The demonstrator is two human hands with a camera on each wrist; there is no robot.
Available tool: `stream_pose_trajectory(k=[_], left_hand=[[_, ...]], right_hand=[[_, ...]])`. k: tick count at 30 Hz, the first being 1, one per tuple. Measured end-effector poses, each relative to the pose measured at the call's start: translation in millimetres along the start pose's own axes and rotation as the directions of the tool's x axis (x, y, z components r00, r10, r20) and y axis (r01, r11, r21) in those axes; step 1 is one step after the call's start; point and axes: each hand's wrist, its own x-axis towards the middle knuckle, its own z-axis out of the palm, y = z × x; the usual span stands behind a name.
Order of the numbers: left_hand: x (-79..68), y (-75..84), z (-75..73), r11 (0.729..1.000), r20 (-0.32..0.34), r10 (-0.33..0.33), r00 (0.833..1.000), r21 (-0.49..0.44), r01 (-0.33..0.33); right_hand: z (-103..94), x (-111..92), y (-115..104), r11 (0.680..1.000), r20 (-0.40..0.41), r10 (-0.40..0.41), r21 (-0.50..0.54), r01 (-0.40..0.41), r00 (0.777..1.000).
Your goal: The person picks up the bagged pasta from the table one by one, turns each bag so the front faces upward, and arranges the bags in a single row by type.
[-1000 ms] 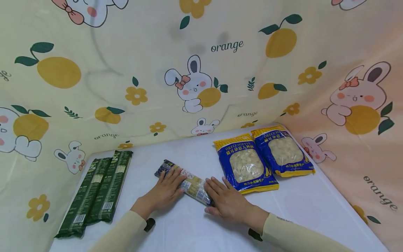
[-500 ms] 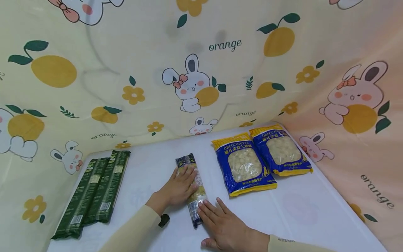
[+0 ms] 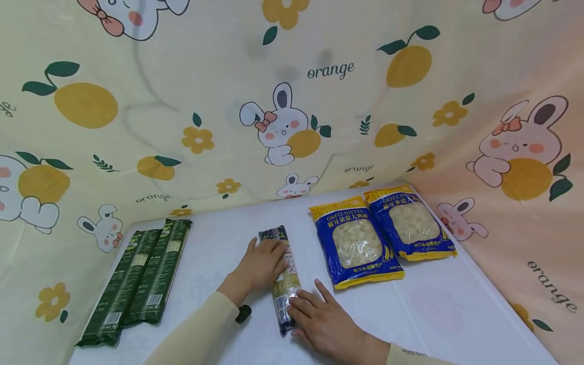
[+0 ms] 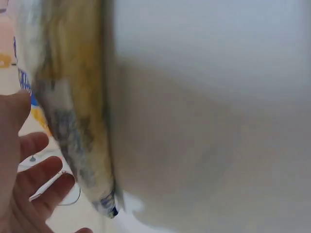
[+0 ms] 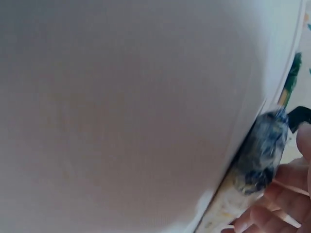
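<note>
A long slim pasta packet (image 3: 284,281) with dark blue ends lies on the white table, its length pointing away from me. My left hand (image 3: 259,264) holds its far half from above, fingers bent over it and thumb along its right side. At the near end, my right hand (image 3: 326,317) has its fingertips at the packet's right edge, the index finger raised. In the left wrist view, the fingers (image 4: 46,167) of the right hand show loosely spread beside the pasta packet (image 4: 80,97). The right wrist view shows the packet's blue end (image 5: 262,145) with curved fingers close by.
Two green packets (image 3: 157,274) lie side by side on the left of the white table (image 3: 219,329). Two blue and yellow orecchiette bags (image 3: 358,243) lie at the back right. A printed cloth (image 3: 228,126) with rabbits and oranges hangs behind and along the right.
The pasta packet has turned from slanting to nearly straight away from me. Both hands moved with it. The left fingers, flat before, are now bent, and the right hand's thumb has drawn in.
</note>
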Motion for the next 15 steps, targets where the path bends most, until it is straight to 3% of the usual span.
stream_pose_trajectory(k=[6, 10, 15], left_hand=[[37.6, -12.9, -5.9, 0.996, -0.066, -0.084, 0.994, 0.036, 0.086], [55.4, -20.1, -10.4, 0.989, -0.066, -0.143, 0.987, 0.027, 0.145], [67.8, -20.2, -8.9, 0.978, -0.005, -0.208, 0.978, 0.007, 0.208]], right_hand=[[6.2, 10.7, 9.9, 0.998, -0.131, -0.006, -0.056, -0.001, 0.991], [9.9, 15.1, 13.0, 0.999, -0.136, 0.008, -0.051, -0.015, 0.991], [10.7, 13.3, 15.0, 1.0, -0.112, 0.002, -0.015, -0.004, 0.994]])
